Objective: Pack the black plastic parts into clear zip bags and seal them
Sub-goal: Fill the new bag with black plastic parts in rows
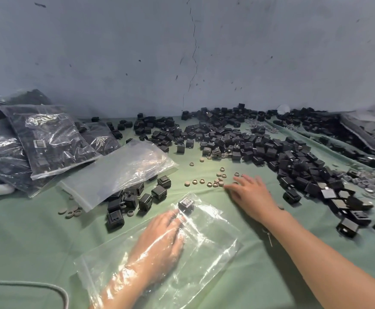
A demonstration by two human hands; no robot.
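A clear zip bag [206,253] lies on the green cloth in front of me. My left hand [159,239] is inside it up to the forearm, fingers stretched toward one black plastic part [186,204] at the bag's far end; I cannot tell if they touch it. My right hand [251,195] rests flat on the cloth with fingers spread, its fingertips beside a cluster of small beige rings [215,181]. A large heap of loose black parts [271,148] spreads across the back and right. A smaller group of black parts [133,199] sits left of the bag.
A stack of empty clear bags [119,170] lies at centre left, partly over the small group. Filled bags of black parts [48,139] are piled at the far left. Grey rings [365,184] lie at the right. A grey cable [48,288] crosses the lower left corner.
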